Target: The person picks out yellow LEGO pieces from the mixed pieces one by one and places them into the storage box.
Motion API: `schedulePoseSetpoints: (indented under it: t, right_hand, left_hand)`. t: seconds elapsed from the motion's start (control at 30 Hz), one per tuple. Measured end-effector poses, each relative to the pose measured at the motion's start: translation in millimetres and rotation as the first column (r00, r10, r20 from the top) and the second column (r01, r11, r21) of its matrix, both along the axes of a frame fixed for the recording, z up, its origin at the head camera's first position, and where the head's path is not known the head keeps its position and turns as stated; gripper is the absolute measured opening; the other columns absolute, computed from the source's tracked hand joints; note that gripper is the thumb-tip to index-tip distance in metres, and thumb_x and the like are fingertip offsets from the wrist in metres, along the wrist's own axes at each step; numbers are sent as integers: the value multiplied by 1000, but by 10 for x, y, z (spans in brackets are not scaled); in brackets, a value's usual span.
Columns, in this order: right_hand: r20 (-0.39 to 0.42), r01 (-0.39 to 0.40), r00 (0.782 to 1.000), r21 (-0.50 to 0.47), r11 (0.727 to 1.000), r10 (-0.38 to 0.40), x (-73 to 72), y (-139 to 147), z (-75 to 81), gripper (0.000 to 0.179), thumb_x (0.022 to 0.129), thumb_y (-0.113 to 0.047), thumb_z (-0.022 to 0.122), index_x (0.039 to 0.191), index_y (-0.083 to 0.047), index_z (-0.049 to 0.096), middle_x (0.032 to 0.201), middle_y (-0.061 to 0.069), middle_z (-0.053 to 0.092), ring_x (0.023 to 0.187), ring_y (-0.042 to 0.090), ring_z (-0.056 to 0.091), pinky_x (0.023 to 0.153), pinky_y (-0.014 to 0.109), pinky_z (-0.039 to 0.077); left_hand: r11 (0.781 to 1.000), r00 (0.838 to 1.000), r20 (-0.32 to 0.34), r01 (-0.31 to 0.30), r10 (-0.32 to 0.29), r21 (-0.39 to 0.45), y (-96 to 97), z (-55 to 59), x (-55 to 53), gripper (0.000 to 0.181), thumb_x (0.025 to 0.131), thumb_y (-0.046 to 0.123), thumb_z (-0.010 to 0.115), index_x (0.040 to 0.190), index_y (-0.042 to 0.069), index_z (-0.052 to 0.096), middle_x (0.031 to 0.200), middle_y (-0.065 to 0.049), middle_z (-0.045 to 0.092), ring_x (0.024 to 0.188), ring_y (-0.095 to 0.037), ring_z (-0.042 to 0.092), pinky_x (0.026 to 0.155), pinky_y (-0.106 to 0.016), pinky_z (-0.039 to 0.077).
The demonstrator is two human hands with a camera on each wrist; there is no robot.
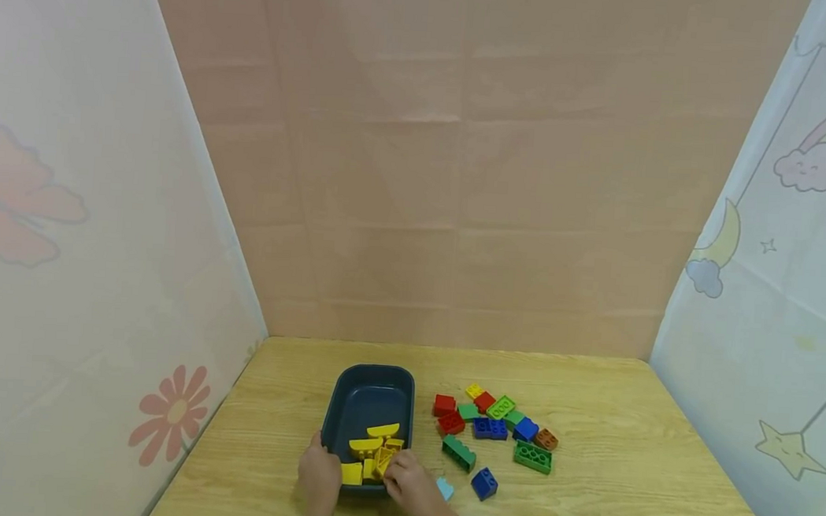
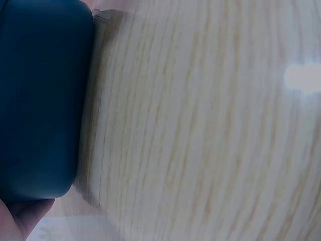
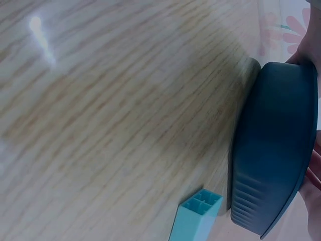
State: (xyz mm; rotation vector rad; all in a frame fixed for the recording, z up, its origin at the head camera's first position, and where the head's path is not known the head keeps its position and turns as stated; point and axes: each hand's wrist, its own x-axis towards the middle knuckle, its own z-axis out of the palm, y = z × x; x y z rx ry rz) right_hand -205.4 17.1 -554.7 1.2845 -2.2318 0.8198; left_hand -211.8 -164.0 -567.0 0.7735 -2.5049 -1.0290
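A dark blue tray point(image 1: 369, 401) stands on the table with several yellow toy bricks point(image 1: 366, 448) gathered at its near end. At its near left side, my left hand point(image 1: 320, 473) grips the wall; a bit of that hand point(image 2: 30, 218) shows by the tray point(image 2: 40, 100) in the left wrist view. My right hand point(image 1: 416, 487) reaches over the near right rim, fingertips on a yellow brick point(image 1: 384, 463) that they partly cover. Those fingers point(image 3: 313, 170) appear at the tray's edge in the right wrist view. Just right of the hand lies a light blue brick point(image 1: 445, 488).
Right of the tray, loose bricks lie scattered: a red brick point(image 1: 444, 405), a green brick point(image 1: 459, 453), a dark blue slanted brick point(image 1: 484, 483), a brown brick point(image 1: 546, 439) and several others. Fabric walls point(image 1: 423, 211) enclose the wooden table point(image 1: 620, 476) at the back and sides.
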Motion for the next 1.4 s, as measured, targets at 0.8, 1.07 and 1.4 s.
schedulePoseSetpoints:
  t: [0.8, 1.07, 1.4]
  right_hand:
    - [-98, 47, 994, -63, 997, -53, -266, 166, 29, 13, 69, 3, 69, 72, -8, 63, 76, -3, 51, 68, 7, 48, 64, 14, 45]
    - [-23, 243, 969, -81, 967, -245, -623, 421, 76, 9, 73, 3, 67, 75, -6, 65, 78, 1, 54, 73, 13, 50, 60, 22, 47]
    - [229, 435, 861, 131, 891, -454, -902, 771, 5, 4, 78, -3, 62, 80, 0, 65, 83, 5, 55, 79, 22, 53, 62, 31, 50]
  left_hand:
    - [999, 999, -16, -28, 28, 17, -18, -65, -54, 44, 73, -10, 52, 117, -14, 49, 94, -27, 61, 85, -39, 59, 68, -48, 49]
    - [999, 999, -4, -32, 32, 6, -20, 4, -44, 42, 75, -9, 53, 116, -14, 50, 96, -28, 60, 87, -40, 58, 69, -49, 49]
    - [1000, 1000, -5, -8, 8, -5, 2, 0, -31, 42, 74, -11, 53, 115, -14, 50, 96, -27, 61, 85, -39, 59, 67, -47, 49]
